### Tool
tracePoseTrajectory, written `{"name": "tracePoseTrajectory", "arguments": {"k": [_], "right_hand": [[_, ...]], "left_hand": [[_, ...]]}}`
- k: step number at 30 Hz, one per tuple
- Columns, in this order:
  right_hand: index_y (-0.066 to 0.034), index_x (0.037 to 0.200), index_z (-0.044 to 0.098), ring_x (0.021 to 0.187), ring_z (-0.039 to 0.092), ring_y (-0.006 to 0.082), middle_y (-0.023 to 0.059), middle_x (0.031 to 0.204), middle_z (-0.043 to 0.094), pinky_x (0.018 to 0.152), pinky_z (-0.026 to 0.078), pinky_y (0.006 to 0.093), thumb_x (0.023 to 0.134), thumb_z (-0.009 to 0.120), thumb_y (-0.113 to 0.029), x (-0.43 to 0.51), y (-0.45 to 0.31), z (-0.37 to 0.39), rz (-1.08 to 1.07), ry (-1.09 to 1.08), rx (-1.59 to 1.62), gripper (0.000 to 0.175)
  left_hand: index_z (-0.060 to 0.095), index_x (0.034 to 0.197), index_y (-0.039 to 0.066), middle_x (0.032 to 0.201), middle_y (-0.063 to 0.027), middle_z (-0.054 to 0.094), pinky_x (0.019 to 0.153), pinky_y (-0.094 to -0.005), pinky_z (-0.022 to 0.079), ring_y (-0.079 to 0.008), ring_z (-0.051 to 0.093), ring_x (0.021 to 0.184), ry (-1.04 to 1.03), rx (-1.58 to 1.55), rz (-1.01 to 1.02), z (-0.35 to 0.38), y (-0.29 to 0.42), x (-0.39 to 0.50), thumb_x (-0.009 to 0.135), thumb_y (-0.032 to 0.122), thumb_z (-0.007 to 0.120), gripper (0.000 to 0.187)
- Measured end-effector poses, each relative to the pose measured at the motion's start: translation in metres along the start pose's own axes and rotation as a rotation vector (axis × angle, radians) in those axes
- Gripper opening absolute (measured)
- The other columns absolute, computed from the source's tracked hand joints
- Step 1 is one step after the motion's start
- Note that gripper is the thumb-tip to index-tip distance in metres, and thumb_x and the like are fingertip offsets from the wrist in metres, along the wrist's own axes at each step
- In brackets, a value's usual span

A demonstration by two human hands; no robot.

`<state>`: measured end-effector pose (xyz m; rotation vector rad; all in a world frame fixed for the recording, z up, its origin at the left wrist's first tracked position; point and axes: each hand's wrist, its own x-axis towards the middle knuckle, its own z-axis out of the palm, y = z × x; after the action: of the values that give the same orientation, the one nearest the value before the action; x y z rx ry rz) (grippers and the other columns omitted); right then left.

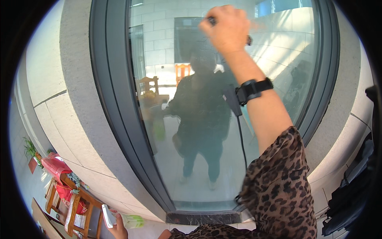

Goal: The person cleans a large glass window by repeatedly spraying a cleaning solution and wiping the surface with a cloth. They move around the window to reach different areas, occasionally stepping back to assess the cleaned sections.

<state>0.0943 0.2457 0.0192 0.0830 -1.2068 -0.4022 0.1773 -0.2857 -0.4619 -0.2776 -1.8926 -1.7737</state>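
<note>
My right hand [228, 28] is raised high against a tall glass pane [203, 167]. Its fingers are wrapped around a dark tool [212, 20], mostly covered by the hand, with another black end showing near the heel of the palm; the tool's kind cannot be told. A black strap with a device [252, 91] circles the right wrist, and a cable trails down from it. Low at the left, my left hand [119, 228] grips a spray bottle [134, 221] with a white trigger head and green on its clear body. The bottle is tilted sideways, apart from the glass.
A dark grey metal frame [112, 89] borders the pane, set in a pale stone wall [83, 125]. Below is a black stone sill [203, 218]. Wooden chairs [85, 215] with red cloth [56, 164] stand at lower left. Dark fabric [350, 191] hangs at right. The glass mirrors a standing person.
</note>
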Motion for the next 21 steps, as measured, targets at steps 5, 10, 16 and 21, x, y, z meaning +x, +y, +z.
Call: {"name": "tracePoseTrajectory", "arguments": {"k": [5,10,16,21], "right_hand": [[-0.0242,0.078,0.071,0.093,0.059,0.0252,-0.0023,0.087,0.062,0.075,0.044,0.0434,0.074,0.075,-0.028,-0.037,-0.003,-0.058,-0.526,-0.437,0.380,0.007],[-0.0224,0.079,0.071,0.089,0.059,0.0257,-0.0034,0.091,0.065,0.080,0.045,0.0418,0.075,0.076,-0.027,0.025,0.035,-0.050,-0.022,-0.225,-0.040,0.007],[-0.0227,0.081,0.071,0.097,0.059,0.0251,-0.0043,0.093,0.066,0.081,0.043,0.0422,0.074,0.076,-0.027,-0.007,-0.020,-0.022,-0.299,-0.257,0.152,0.009],[-0.0224,0.079,0.070,0.094,0.059,0.0231,-0.0050,0.093,0.065,0.079,0.043,0.0412,0.073,0.077,-0.025,-0.006,0.015,-0.081,-0.466,-0.380,0.291,0.010]], "left_hand": [[0.057,0.119,-0.001,0.107,-0.0071,0.060,0.091,-0.0313,0.045,-0.0175,0.057,0.099,-0.044,0.021,0.051,0.011,0.004,0.001,0.098,0.010,0.063,0.024],[0.055,0.115,0.001,0.104,-0.0052,0.058,0.087,-0.0305,0.046,-0.0159,0.056,0.094,0.044,-0.161,-0.054,-0.004,0.009,-0.006,0.100,0.011,0.062,0.019],[0.056,0.116,0.001,0.106,-0.0060,0.058,0.088,-0.0304,0.046,-0.0164,0.056,0.095,0.064,0.030,-0.007,-0.010,-0.005,-0.008,0.100,0.008,0.062,0.019],[0.056,0.120,0.000,0.109,-0.0064,0.058,0.092,-0.0311,0.046,-0.0169,0.057,0.100,0.049,-0.094,-0.031,-0.026,-0.018,-0.007,0.101,0.009,0.060,0.021]]}}
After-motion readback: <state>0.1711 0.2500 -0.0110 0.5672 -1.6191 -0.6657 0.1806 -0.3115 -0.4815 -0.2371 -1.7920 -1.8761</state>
